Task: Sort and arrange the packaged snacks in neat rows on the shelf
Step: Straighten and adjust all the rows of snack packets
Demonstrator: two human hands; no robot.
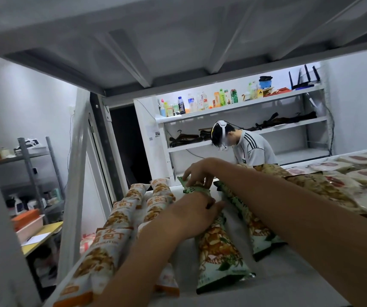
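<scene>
Orange packs point(111, 247) are laid end to end in two columns at the left of the shelf point(288, 282), nearest the viewer. Beside them a near green pack point(218, 251) is laid lengthwise, and its far end is gripped by the left hand point(191, 209), whose fingers are curled over it. Just beyond, a far green pack point(193, 189) is pinched at its far end by the bent fingers of the right hand point(197, 173). A third green pack point(253, 220) is seen to the right, partly hidden under the right forearm. Brown packs point(315, 187) and red-centred packs point(366, 173) are spread further right. Behind the shelf a person point(253, 149) is bent over, and bottles point(200, 103) are lined up on a rack point(244, 105).
</scene>
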